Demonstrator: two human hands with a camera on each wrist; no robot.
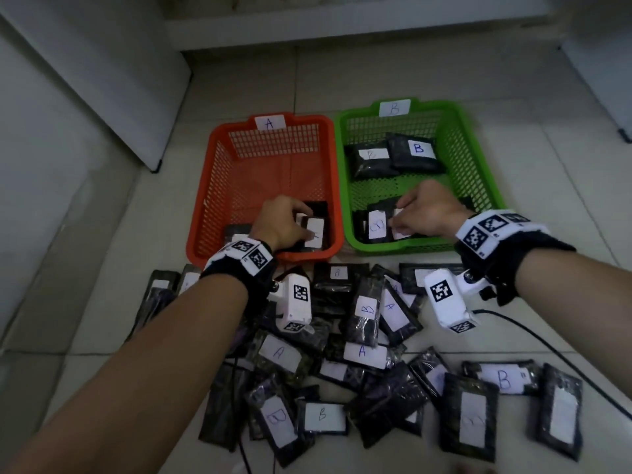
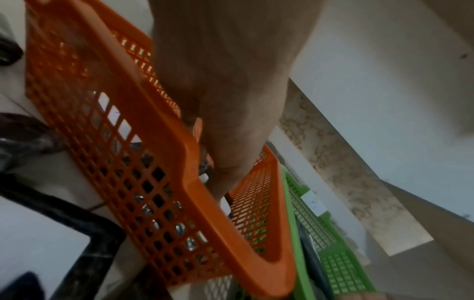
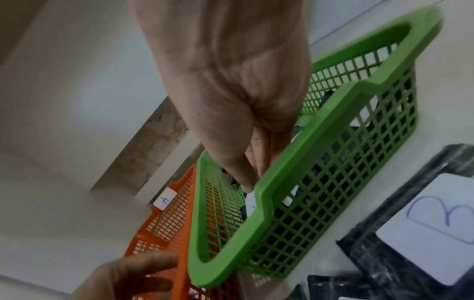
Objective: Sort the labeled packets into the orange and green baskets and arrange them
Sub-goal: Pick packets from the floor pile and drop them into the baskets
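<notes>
Holding four packets, green basket (image 1: 478,159) (two far (image 1: 393,155), two near (image 1: 376,224)).

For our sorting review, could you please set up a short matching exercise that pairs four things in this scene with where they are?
Things:
1. left hand
2. right hand
3. orange basket
4. unsorted packets

Places:
a. on the floor, nearest the person
b. on a packet in the near end of the green basket
c. left of the green basket, tagged A
d. on a packet in the near end of the orange basket

Pairs: 1-d, 2-b, 3-c, 4-a
</notes>
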